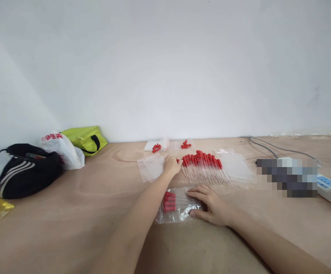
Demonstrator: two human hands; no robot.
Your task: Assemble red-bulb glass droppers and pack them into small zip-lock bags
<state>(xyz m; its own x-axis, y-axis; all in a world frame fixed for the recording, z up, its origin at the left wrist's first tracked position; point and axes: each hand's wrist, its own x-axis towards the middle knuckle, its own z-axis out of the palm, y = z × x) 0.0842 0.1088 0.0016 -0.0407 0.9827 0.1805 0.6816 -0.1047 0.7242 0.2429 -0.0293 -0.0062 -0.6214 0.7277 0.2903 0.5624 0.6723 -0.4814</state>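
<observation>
Wooden table (68,228): right hand (211,205) spread flat on a bag (173,214); left hand (172,165) curled, touching droppers (205,163) beside it, grip unclear.

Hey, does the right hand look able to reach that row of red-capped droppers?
Probably yes: the right hand lies flat on the bag, and the droppers lie just beyond it, with nothing between.

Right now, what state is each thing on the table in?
left hand: curled at the row of droppers, grip unclear
right hand: open, flat on filled bag
filled bag: lying flat, red-capped pieces inside
droppers: loose, side by side
empty bag: lying flat
</observation>
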